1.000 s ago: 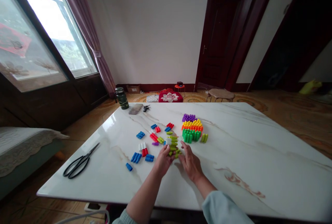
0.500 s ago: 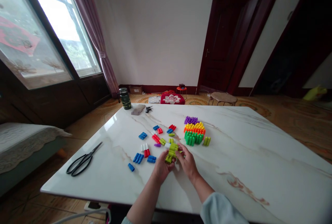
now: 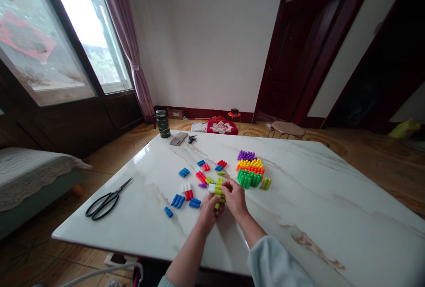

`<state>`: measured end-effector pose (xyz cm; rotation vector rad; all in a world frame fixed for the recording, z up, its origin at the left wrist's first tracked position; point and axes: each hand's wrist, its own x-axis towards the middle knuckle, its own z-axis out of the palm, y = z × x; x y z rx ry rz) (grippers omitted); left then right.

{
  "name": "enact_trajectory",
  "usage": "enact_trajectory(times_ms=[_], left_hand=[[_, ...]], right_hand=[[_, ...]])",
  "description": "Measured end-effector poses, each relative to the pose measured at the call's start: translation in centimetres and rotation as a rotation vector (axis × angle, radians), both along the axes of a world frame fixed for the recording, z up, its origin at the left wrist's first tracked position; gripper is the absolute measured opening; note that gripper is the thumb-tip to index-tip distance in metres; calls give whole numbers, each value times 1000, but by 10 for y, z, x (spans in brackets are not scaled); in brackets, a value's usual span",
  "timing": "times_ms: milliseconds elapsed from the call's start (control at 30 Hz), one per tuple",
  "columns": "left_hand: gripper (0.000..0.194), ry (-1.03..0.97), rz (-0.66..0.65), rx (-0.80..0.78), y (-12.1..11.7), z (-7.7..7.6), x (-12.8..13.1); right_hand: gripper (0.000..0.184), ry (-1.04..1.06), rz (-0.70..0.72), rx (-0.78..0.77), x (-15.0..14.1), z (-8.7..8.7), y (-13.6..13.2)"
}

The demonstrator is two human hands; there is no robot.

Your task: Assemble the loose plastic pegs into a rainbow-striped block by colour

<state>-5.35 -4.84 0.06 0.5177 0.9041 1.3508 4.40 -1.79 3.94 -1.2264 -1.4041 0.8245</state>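
- lime-green pieces [image 3: 218,192] point roughly sideways, bunch runs up-down
- left hand [image 3: 208,214] has fingers clamped on its lower left
- right hand [image 3: 236,199] pinches its upper right

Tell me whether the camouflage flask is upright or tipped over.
Upright. The flask stands on its base near the far left corner of the table, its top end pointing up.
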Motion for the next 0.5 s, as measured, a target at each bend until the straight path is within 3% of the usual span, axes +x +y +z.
enact_trajectory(times_ms=[167,367,500], left_hand=[[32,11,-19,-11,2,0,2],[32,17,-27,7,-3,-4,3],[29,35,7,17,-2,-7,3]], right_hand=[[11,-136,-55,42,2,0,-6],[21,-301,-109,385,4,-13,-24],[23,-366,-50,447,4,-17,-28]])
